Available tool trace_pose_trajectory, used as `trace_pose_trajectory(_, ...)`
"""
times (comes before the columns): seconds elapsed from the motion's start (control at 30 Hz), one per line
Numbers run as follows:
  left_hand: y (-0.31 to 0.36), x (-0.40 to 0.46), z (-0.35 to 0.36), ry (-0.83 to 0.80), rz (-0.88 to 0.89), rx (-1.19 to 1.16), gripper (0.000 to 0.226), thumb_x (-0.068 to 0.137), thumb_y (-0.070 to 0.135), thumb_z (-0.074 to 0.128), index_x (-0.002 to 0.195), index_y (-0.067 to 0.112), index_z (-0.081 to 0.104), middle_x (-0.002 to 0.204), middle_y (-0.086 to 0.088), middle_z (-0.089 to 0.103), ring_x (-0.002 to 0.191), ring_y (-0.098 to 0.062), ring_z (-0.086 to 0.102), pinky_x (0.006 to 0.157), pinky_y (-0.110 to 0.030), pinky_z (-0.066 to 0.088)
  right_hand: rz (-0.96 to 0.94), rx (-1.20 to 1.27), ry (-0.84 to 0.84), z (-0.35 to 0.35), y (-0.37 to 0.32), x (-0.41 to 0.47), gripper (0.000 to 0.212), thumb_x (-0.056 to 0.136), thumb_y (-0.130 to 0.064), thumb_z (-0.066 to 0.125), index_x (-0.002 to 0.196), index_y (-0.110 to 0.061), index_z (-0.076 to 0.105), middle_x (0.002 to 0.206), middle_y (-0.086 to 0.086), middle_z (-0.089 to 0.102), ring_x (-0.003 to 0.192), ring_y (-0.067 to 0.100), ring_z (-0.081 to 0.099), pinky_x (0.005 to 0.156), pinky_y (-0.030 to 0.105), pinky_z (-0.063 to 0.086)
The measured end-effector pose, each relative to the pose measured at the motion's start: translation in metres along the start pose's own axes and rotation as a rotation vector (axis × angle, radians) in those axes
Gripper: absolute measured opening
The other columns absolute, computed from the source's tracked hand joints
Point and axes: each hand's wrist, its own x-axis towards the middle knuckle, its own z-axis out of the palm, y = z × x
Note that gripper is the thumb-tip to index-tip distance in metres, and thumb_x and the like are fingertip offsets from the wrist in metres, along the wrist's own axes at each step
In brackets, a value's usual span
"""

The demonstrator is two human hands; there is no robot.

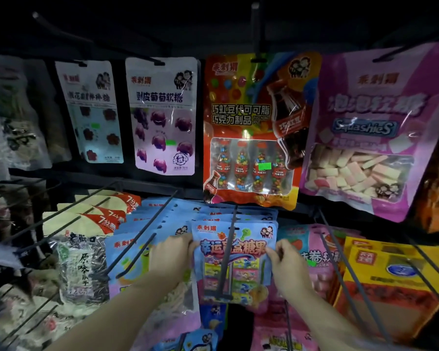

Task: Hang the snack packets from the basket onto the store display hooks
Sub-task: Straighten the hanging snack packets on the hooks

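A blue candy packet [249, 231] with cartoon figures hangs at the front of a dark display hook [227, 252] that runs through its top slot. My left hand [171, 252] pinches the packet's left edge, and my right hand [287, 262] pinches its right edge. Several identical blue packets [213, 211] are stacked on the same hook behind it. The basket is out of sight.
Above hang white grape-gummy packets [160, 115], an orange chocolate-bean bag [251, 127] and a purple Squashies bag [370, 127]. Sunflower-seed bags [81, 264] lie to the left; pink packets [319, 254] and yellow bags [390, 274] to the right. Bare hook rods [142, 234] jut toward me.
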Motion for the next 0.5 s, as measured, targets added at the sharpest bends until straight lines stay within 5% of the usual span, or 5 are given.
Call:
trace_pose_trajectory(0.1,0.004,0.007,0.0,-0.031,-0.008,0.118,0.027,0.101,0.041,0.033,0.095,0.021,0.051,0.09,0.001,0.066,0.079,-0.025,0.066,0.057,-0.028,0.042,0.029,-0.005,0.027,0.003,-0.005,0.002,0.038,0.096,-0.024,0.052,0.067,-0.014,0.03,0.058,-0.006,0.035,0.049,0.013,0.03,0.047,0.03,0.022)
trace_pose_trajectory(0.27,0.008,-0.005,-0.004,-0.076,0.038,0.193,0.034,0.1,0.049,0.029,0.101,0.021,0.05,0.096,0.002,0.065,0.082,-0.02,0.067,0.056,-0.028,0.041,0.005,-0.036,-0.012,-0.004,-0.003,-0.017,0.021,0.096,-0.032,0.05,0.085,-0.015,0.043,0.071,0.003,0.055,0.062,0.021,0.052,0.053,0.034,0.037)
trace_pose_trajectory(0.43,0.004,-0.016,-0.013,-0.14,0.048,0.209,0.045,0.097,0.056,0.026,0.077,0.025,0.051,0.065,0.007,0.053,0.067,-0.016,0.06,0.053,-0.025,0.044,-0.04,-0.32,-0.078,-0.022,0.006,-0.046,0.015,0.097,-0.036,0.043,0.092,-0.022,0.045,0.089,-0.002,0.059,0.076,0.015,0.057,0.064,0.031,0.048)
trace_pose_trajectory(0.5,0.0,-0.021,-0.016,-0.136,0.052,0.222,0.048,0.096,0.058,0.025,0.075,0.024,0.051,0.061,0.008,0.051,0.065,-0.015,0.062,0.056,-0.024,0.049,-0.04,-0.45,-0.148,-0.032,0.007,-0.059,0.018,0.099,-0.034,0.038,0.11,-0.024,0.048,0.11,-0.002,0.058,0.093,0.015,0.058,0.069,0.027,0.044)
